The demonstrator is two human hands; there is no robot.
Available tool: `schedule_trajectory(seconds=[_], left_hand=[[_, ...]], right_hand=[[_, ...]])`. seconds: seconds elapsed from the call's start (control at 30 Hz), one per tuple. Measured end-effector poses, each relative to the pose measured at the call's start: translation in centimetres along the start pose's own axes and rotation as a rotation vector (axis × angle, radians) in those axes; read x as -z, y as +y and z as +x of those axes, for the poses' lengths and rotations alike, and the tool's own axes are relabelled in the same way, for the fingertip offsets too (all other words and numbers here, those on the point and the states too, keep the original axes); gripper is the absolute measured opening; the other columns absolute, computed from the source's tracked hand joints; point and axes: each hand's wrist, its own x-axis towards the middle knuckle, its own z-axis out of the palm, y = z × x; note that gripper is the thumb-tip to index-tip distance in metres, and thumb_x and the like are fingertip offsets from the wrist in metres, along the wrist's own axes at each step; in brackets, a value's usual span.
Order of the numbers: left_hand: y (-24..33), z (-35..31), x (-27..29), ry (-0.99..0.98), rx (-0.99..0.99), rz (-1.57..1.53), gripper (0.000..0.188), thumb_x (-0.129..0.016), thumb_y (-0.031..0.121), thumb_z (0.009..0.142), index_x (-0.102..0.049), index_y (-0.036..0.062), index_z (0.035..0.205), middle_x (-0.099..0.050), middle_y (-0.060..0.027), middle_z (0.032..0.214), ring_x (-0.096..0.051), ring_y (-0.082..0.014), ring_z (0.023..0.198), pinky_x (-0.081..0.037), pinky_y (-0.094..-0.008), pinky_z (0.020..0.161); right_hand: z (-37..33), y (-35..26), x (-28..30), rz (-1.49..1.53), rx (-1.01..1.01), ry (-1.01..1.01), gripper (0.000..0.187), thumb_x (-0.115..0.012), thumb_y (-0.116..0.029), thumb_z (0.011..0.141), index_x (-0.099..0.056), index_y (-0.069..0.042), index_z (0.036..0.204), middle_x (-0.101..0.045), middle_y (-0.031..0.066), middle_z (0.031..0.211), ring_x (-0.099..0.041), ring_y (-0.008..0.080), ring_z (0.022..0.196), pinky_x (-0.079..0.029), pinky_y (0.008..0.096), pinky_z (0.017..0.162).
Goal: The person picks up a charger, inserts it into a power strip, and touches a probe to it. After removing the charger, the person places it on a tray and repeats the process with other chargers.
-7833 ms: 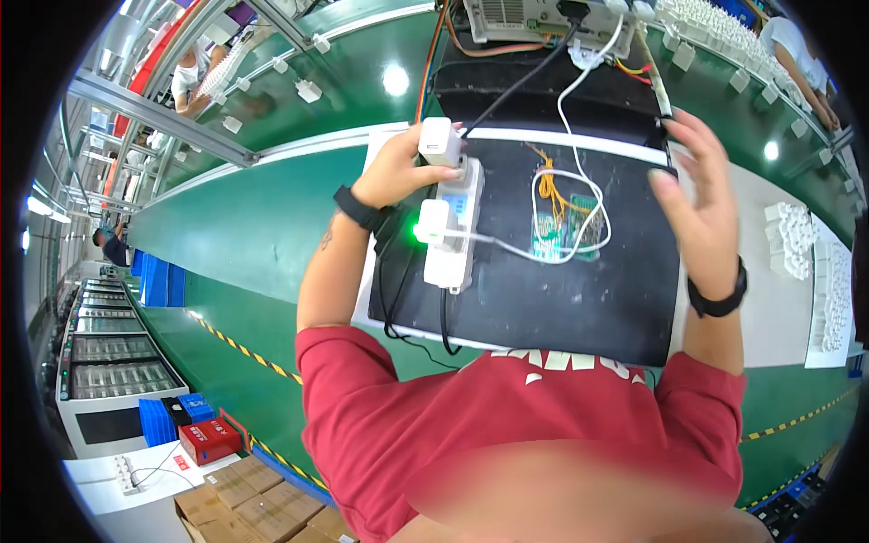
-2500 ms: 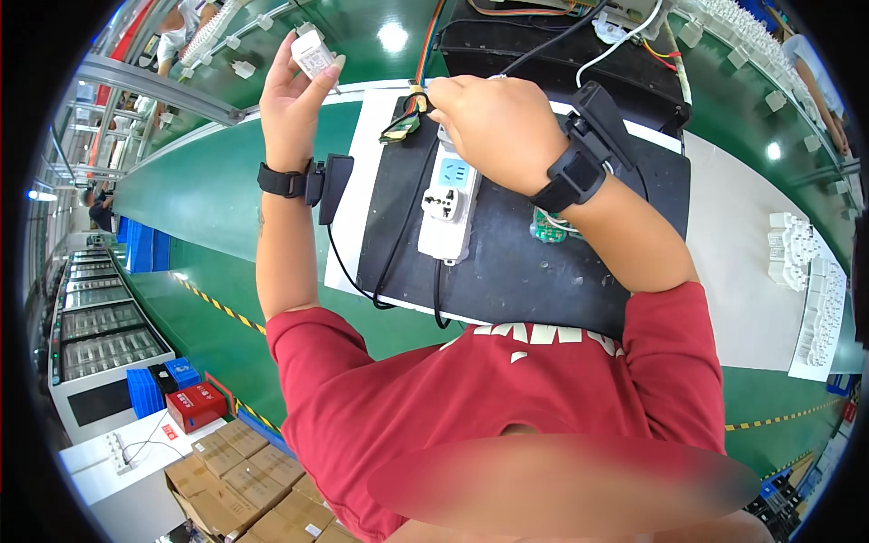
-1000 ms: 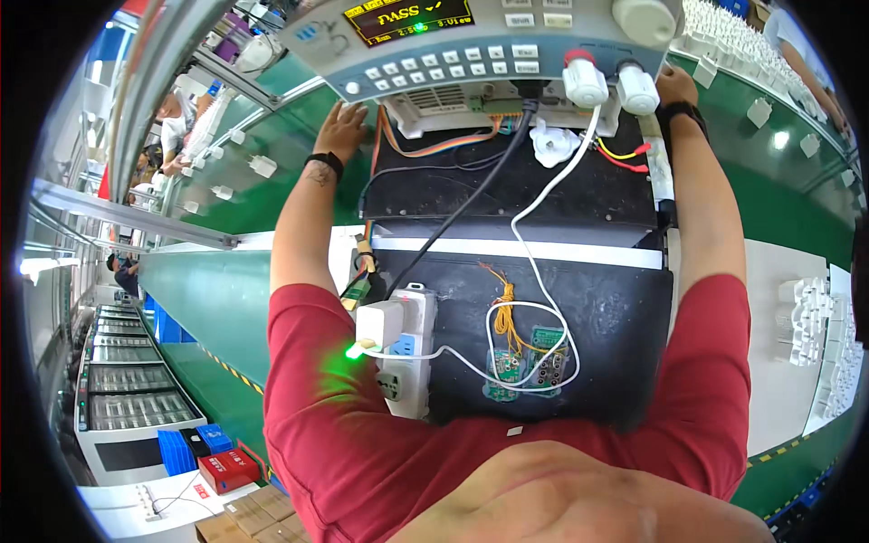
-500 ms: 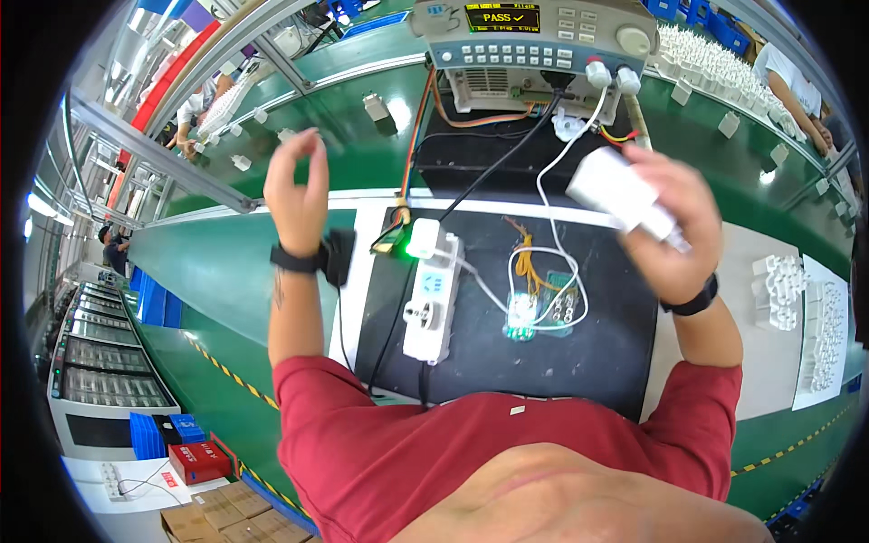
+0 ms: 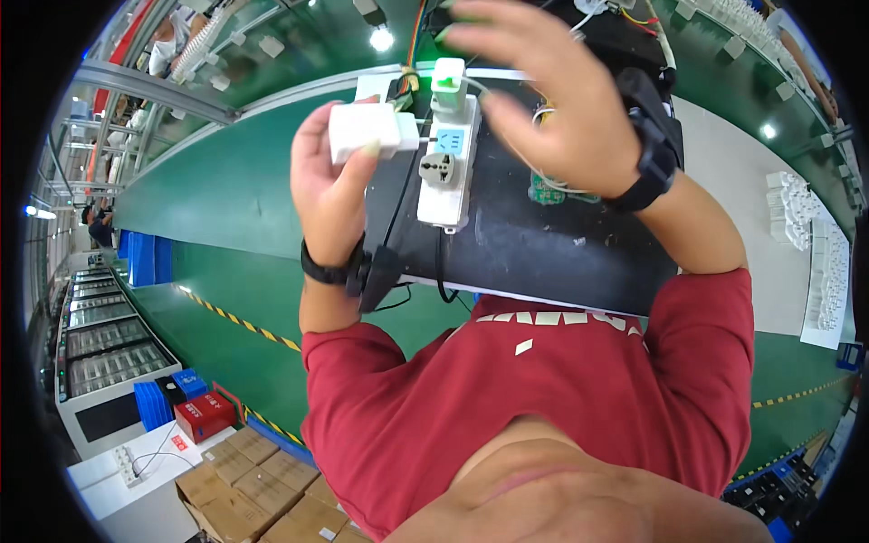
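Between the thumb and fingers of my left hand [image 5: 328,195] is a white plug-in charger [image 5: 364,132], lying sideways with its pin end toward the white power strip [image 5: 444,201]. The pins come close to the strip's blue socket; whether they touch I cannot tell. My right hand [image 5: 575,122] is raised beyond the strip, palm to the left, fingers stretched out and holding nothing. A second white charger [image 5: 448,81], glowing green with a white cable, sits in the strip's far end. Nearer sits a round white adapter plug [image 5: 438,168]. A green circuit board [image 5: 546,189] is partly covered by my right wrist.
Beneath lies a black mat [image 5: 543,249]. White charger parts [image 5: 789,210] stand on the pale board to the right. A metal frame bar [image 5: 163,90] crosses at the left. Cardboard boxes [image 5: 253,480] and a red box [image 5: 205,415] sit lower left.
The white charger has passed from my right hand to my left, which has come to the power strip. My right hand has opened and moved left. The whole view has shifted.
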Motion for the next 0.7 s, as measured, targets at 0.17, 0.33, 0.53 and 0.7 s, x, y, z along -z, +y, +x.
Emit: schedule_trajectory(seconds=[0.17,0.33,0.53,0.7], left_hand=[[-2.9,0.2,1.3,-0.270,0.217,0.067,0.056,-0.063,0.006,0.080,-0.037,-0.0048,0.128,-0.050,-0.0119,0.117,-0.051,-0.0178,0.104,-0.042,-0.0304,0.089],[-3.0,-0.3,1.3,-0.369,0.013,0.322,0.057,-0.066,0.009,0.077,-0.039,-0.0051,0.126,-0.050,-0.0132,0.117,-0.050,-0.0204,0.106,-0.041,-0.0304,0.090],[-3.1,0.3,1.3,-0.445,-0.132,0.483,0.057,-0.067,0.009,0.076,-0.041,-0.0054,0.125,-0.049,-0.0149,0.119,-0.051,-0.0223,0.105,-0.040,-0.0304,0.091],[-3.7,0.3,1.7,-0.362,-0.018,0.349,0.057,-0.066,0.009,0.078,-0.040,-0.0050,0.126,-0.049,-0.0149,0.118,-0.050,-0.0214,0.106,-0.040,-0.0316,0.091]], right_hand=[[0.2,1.2,0.5,0.250,-0.141,0.136,0.033,-0.058,-0.002,0.070,-0.056,0.001,0.103,-0.052,0.0176,0.113,-0.051,0.0301,0.105,-0.039,0.0331,0.091],[-0.9,1.4,0.9,0.390,-0.112,0.124,0.029,-0.058,-0.003,0.071,-0.057,0.001,0.099,-0.053,0.0165,0.111,-0.051,0.0284,0.104,-0.039,0.0323,0.090],[-1.1,2.5,-2.0,0.303,-0.437,-0.094,0.029,-0.052,-0.015,0.076,-0.059,-0.001,0.100,-0.060,0.0140,0.101,-0.057,0.0287,0.092,-0.045,0.0333,0.081],[-2.0,4.0,-3.7,0.259,-0.511,-0.318,0.026,-0.053,-0.014,0.082,-0.058,-0.001,0.103,-0.061,0.0121,0.097,-0.059,0.0256,0.089,-0.045,0.0313,0.081]])
